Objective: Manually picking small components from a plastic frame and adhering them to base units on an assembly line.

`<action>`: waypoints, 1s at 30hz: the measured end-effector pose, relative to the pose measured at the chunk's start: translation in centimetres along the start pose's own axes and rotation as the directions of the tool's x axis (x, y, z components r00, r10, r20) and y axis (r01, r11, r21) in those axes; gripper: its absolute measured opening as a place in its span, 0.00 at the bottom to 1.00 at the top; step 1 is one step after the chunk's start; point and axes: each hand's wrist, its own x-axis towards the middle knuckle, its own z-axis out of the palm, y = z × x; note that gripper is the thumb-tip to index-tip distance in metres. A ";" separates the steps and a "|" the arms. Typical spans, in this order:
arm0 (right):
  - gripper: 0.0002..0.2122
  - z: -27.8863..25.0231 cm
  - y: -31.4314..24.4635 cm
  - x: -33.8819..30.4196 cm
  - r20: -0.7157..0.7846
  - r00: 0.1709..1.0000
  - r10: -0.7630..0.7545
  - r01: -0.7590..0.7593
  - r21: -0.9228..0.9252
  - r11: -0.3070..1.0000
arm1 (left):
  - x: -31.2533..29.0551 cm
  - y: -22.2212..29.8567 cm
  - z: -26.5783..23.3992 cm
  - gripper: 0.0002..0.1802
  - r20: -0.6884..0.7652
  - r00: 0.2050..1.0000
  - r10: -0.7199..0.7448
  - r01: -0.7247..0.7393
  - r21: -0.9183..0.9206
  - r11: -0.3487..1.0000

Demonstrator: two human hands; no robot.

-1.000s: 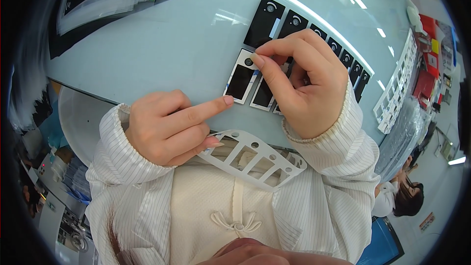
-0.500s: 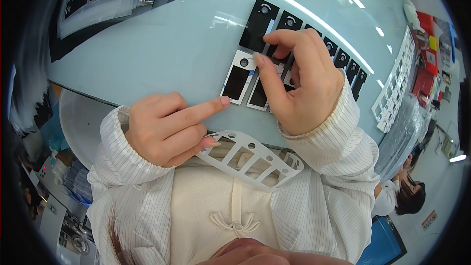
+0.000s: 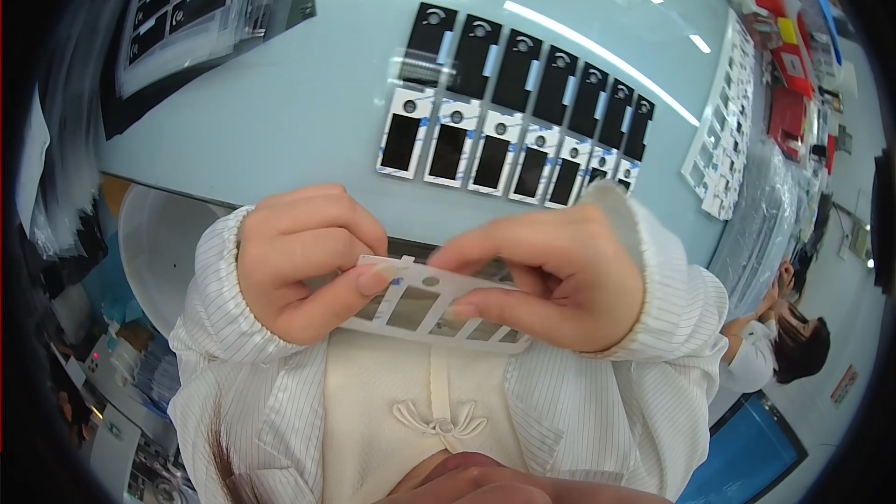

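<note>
My left hand (image 3: 303, 266) pinches a thin white frame sheet (image 3: 420, 310) with rectangular windows and round holes, thumb on its front near the left end. My right hand (image 3: 551, 275) is at the sheet's other side, thumb and index finger apart. Its thumb overlaps the sheet, and the index fingertip, somewhat blurred, is by the upper edge. Beyond both hands, several black rectangular panels (image 3: 519, 75) with a round hole lie in a row. Just nearer, a row of white-framed pieces (image 3: 453, 145) with dark windows and blue marks lines up with them.
Clear sleeves holding black panels (image 3: 177, 28) lie at the far left on a dark sheet. On the right stand a white cut-out sheet (image 3: 723, 121), clear plastic bags (image 3: 761, 201) and red bins (image 3: 779, 37). Another person (image 3: 779, 345) sits at the right; a white tub (image 3: 163, 233) is below the table's left edge.
My right hand has come back from the row of white-framed pieces to the white sheet. My left hand has raised and turned the sheet, its pointing index finger now curled in.
</note>
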 end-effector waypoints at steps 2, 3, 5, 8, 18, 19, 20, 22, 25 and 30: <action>0.08 0.2 0.3 -1.1 -0.020 0.999 -0.029 0.029 0.009 1.000 | 0.2 0.7 0.3 0.06 0.034 0.999 -0.030 0.034 -0.120 0.992; 0.07 0.2 0.5 -1.5 -0.038 0.998 -0.060 0.061 0.029 0.998 | 0.2 1.1 0.5 0.05 0.071 0.991 -0.110 0.122 -0.190 0.974; 0.05 -0.1 0.2 -2.7 -0.103 0.993 -0.057 0.060 0.024 0.998 | 1.0 1.2 0.9 0.06 0.145 0.981 -0.126 0.161 -0.262 0.951; 0.05 -0.1 0.9 -4.2 -0.154 0.975 -0.158 0.164 0.027 0.986 | 1.7 1.1 1.6 0.08 0.287 0.942 -0.176 0.254 -0.264 0.931; 0.05 1.5 4.3 -7.5 -0.169 0.984 -0.052 0.130 0.492 0.861 | 5.0 1.3 4.8 0.12 0.247 0.943 0.221 -0.178 -0.187 0.966; 0.05 1.5 4.5 -7.6 -0.203 0.978 -0.036 0.132 0.479 0.868 | 4.9 1.6 5.4 0.11 0.213 0.959 0.189 -0.145 -0.205 0.968; 0.06 1.4 4.7 -7.9 -0.198 0.980 0.009 0.086 0.466 0.881 | 5.4 1.7 5.5 0.12 0.238 0.941 0.242 -0.199 -0.190 0.961; 0.06 1.4 5.4 -7.9 -0.198 0.979 0.053 0.045 0.460 0.887 | 5.1 1.9 6.5 0.12 0.193 0.955 0.226 -0.203 -0.131 0.970; 0.07 1.5 6.0 -8.1 -0.093 0.993 0.070 -0.015 0.489 0.872 | 5.8 2.2 7.3 0.12 0.217 0.952 0.217 -0.189 -0.144 0.971; 0.07 1.7 6.2 -7.8 -0.154 0.987 0.051 0.029 0.475 0.879 | 5.2 2.0 7.2 0.10 0.166 0.947 0.274 -0.250 -0.152 0.956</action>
